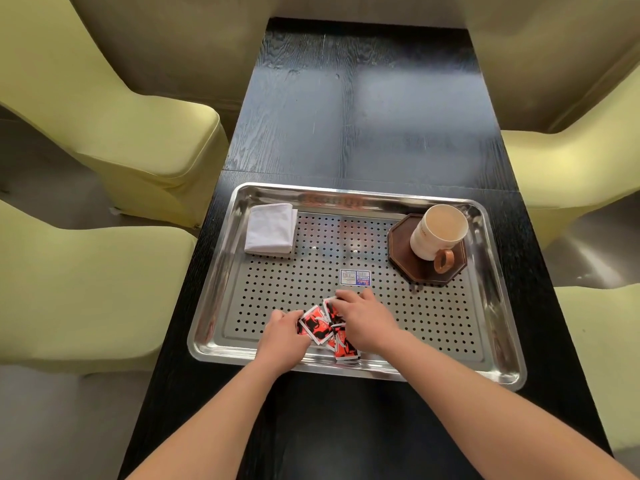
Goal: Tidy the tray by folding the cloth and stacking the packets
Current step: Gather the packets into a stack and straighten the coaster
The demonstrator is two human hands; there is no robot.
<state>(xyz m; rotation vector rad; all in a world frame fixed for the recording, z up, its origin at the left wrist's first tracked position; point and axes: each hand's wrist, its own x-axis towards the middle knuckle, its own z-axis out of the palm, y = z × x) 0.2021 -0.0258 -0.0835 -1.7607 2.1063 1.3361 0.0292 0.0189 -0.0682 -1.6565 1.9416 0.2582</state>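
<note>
A steel perforated tray point(502, 344) lies on the dark table. A white cloth point(271, 233) sits folded in the tray's far left corner. Several red, black and white packets point(317, 326) lie in a loose overlapping heap near the tray's front edge. My left hand point(284, 336) grips the left side of the heap, fingers curled on a packet. My right hand point(363, 318) rests on the right side of the heap with fingers spread over the packets. Part of the heap is hidden beneath both hands.
A cream mug point(438, 233) with a brown handle stands on a dark octagonal coaster point(405, 251) in the tray's far right corner. A small barcode label point(355, 277) lies mid-tray. Yellow-covered chairs point(114, 109) flank the black wooden table point(367, 109) on both sides.
</note>
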